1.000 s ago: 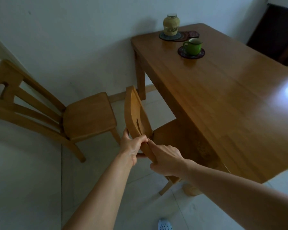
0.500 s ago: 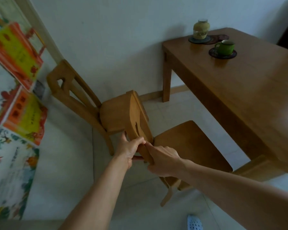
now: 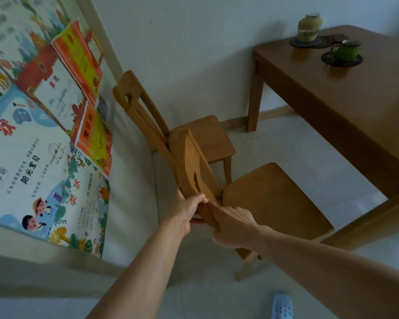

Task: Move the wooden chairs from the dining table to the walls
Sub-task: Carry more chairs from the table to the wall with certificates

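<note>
- A wooden chair (image 3: 272, 199) stands on the tiled floor (image 3: 293, 143), clear of the dining table (image 3: 355, 97) at far right, its seat toward the table.
- Both hands grip its backrest low down: the left hand (image 3: 186, 210) wraps the left edge, the right hand (image 3: 234, 223) clasps the right.
- A second wooden chair (image 3: 194, 137) sits just beyond, its back against the left wall by colourful posters (image 3: 44, 125).
- On the table's far corner, a green mug (image 3: 347, 49) and a jar (image 3: 309, 27) rest on dark coasters.
- A blue slipper (image 3: 282, 306) shows at the near edge.
</note>
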A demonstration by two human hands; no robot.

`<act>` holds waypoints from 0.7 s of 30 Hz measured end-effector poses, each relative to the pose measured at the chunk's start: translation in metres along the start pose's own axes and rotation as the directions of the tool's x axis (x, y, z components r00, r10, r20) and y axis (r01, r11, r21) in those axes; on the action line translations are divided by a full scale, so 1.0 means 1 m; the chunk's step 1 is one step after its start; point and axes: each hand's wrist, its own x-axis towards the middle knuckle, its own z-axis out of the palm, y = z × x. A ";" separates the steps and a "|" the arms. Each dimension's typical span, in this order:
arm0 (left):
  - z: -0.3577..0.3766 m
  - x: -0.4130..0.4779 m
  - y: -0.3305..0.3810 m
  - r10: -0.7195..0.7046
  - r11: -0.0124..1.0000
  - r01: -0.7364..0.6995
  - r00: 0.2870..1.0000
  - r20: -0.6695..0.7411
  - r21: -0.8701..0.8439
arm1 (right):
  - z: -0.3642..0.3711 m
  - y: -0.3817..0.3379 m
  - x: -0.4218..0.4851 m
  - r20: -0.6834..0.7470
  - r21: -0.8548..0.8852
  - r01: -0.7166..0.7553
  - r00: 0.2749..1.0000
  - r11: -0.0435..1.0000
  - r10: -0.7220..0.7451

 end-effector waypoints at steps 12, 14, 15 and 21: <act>0.021 -0.017 -0.022 -0.005 0.999 0.001 0.993 -0.115 -0.034 | 0.005 0.015 -0.027 0.152 0.023 -0.046 0.987 0.999 0.042; 0.029 -0.025 -0.030 -0.018 0.998 0.008 0.988 -0.155 -0.061 | 0.002 0.019 -0.030 0.222 0.066 -0.066 0.974 0.996 0.050; 0.029 -0.027 -0.033 -0.016 0.997 0.003 0.985 -0.170 -0.074 | 0.002 0.019 -0.031 0.248 0.097 -0.076 0.968 0.992 0.049; 0.027 -0.034 -0.030 0.028 0.992 -0.054 0.976 -0.214 -0.116 | 0.002 0.015 -0.037 0.196 0.126 -0.070 0.980 0.990 0.044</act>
